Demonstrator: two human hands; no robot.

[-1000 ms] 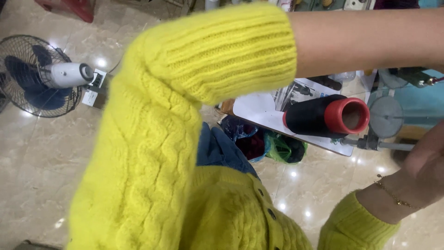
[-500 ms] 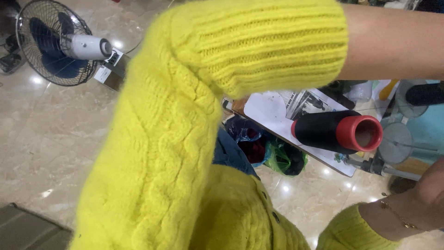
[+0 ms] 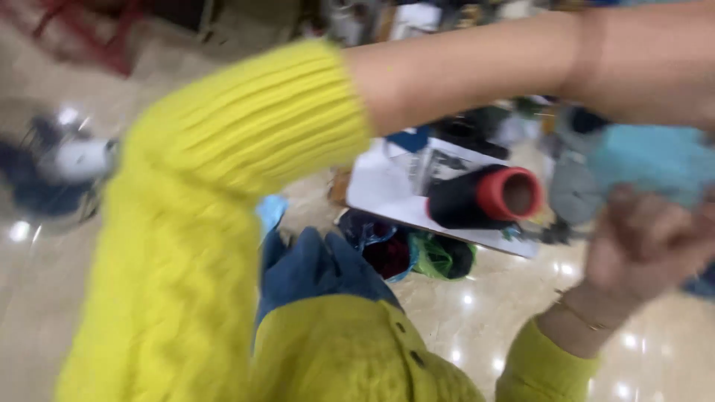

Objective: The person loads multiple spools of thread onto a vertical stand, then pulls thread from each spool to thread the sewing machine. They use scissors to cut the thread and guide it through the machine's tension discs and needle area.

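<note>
Right hand [image 3: 655,238] down at the right is loosely curled under some light blue cloth [image 3: 655,160], left hand's out of frame past that yellow sleeve [image 3: 246,126], black thread cone [image 3: 484,197] sits on the white surface [image 3: 380,186] just beside

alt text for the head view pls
A blurred look down past a yellow cable-knit sleeve: the right hand is raised near pale blue fabric, with a black thread cone on a white board over shiny floor.
</note>
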